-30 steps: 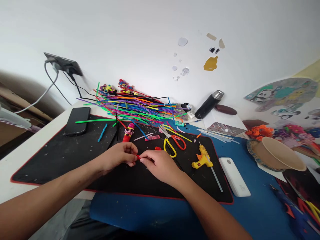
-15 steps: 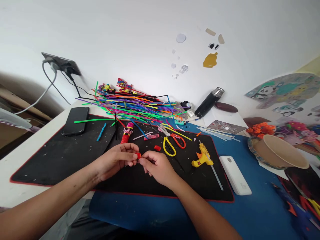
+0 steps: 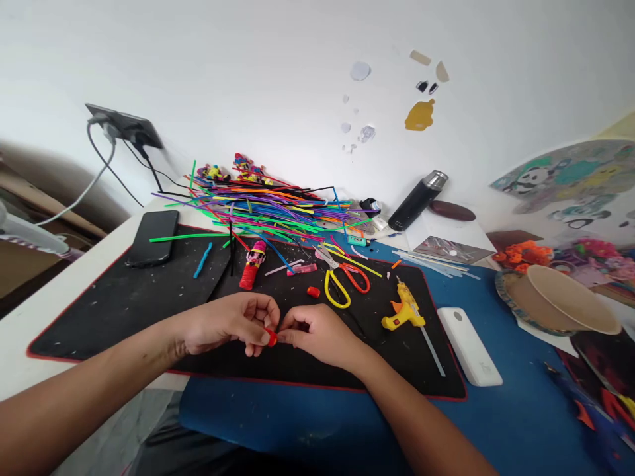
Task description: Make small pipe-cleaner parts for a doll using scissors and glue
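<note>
A small red piece [image 3: 270, 338], perhaps coiled pipe cleaner, is pinched between the thumb and fingers of my left hand [image 3: 233, 322]. From the other side, my right hand [image 3: 317, 334] has its thumb and forefinger closed at the piece's right end; the fingertips partly cover it. A similar small red piece [image 3: 313, 291] lies on the black mat [image 3: 149, 317] just beyond my right hand. Above my left hand lies a pipe-cleaner figure [image 3: 253, 264] with a red body and pink top. Scissors [image 3: 342, 276] with yellow and orange handles rest open to the right.
A yellow glue gun [image 3: 404, 309] lies at the mat's right, beside a white power bank [image 3: 469, 346]. Many coloured pipe cleaners [image 3: 278, 208] are heaped along the wall. A phone [image 3: 153, 238] is at left; a black flask [image 3: 417, 200] lies at the back.
Both hands have come down and nearer my body with the small red piece. The pipe-cleaner figure's red body now shows in full.
</note>
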